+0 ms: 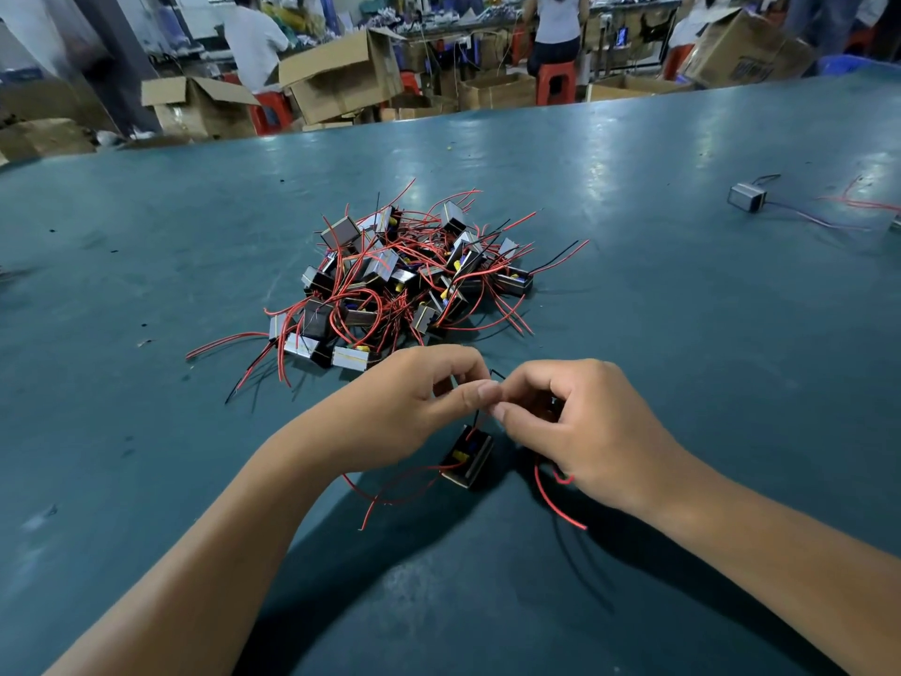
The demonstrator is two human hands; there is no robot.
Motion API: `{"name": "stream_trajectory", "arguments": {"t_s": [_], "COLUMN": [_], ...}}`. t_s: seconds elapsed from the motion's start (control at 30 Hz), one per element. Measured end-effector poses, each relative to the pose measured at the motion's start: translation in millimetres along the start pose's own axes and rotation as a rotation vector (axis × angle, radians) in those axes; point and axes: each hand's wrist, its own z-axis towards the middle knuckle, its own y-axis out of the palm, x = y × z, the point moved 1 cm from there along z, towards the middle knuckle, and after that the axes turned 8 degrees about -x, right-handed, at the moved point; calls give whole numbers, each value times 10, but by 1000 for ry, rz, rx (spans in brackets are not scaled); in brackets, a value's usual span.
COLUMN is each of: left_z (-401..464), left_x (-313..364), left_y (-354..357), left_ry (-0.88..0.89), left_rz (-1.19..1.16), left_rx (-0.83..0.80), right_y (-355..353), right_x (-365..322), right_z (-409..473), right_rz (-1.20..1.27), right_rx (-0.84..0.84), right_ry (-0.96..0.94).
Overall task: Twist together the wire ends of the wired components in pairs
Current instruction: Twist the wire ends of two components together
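A small wired component (467, 456) — a dark block with pale laminated sides and a yellow patch on top — is seen just below the two hands, tilted, near the front middle of the green table (682, 334). Thin red and black wires (480, 419) are led up from its top to the point where the hands meet. Other red leads are trailed from it to the left and downward, their ends left loose on the table.

The wire ends are pinched by the left hand (404, 412) between thumb and forefinger, the other fingers being curled in. They are pinched likewise by the right hand (580, 426), fingertips almost touching those of the left. A further red wire (553, 500) is looped out from under the right palm; what it is joined to cannot be told.

Beyond the hands a pile of like components (400, 280) is heaped in a tangle of red and black leads. Far to the right a single component (747, 197) is lain apart with its wires spread. Behind the table's far edge, open cardboard boxes (336, 75), red stools (556, 80) and seated people are seen — blurred.
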Motion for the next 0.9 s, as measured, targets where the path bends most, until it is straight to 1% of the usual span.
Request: {"name": "stream_trajectory", "arguments": {"t_s": [0.07,0.17,0.33,0.4,0.43,0.57,0.67,0.77,0.9], "left_z": [2,15,54,51,38,-20,-16,-7,-2], "left_x": [29,17,43,35,22,18,28,19,40], "left_y": [0,11,152,122,84,-77,-88,-96,-84], "left_ry": [37,33,-122,-122,-90,150,264,317,386], "left_rz": [14,-45,-344,-348,-297,64,149,264,404], "left_rx": [2,12,105,126,123,129,180,257,312], "right_y": [3,16,19,-6,-19,-49,-61,-70,-73], "right_x": [-5,-3,27,47,57,104,120,115,118], "right_z": [-4,-3,16,29,35,47,46,48,56], "right_rz": [6,27,57,61,66,46,54,89,140], "right_rx": [8,33,72,66,56,10,-9,-41,-80], "right_ry": [-6,-14,-20,-21,-22,-25,-34,-44,-36]}}
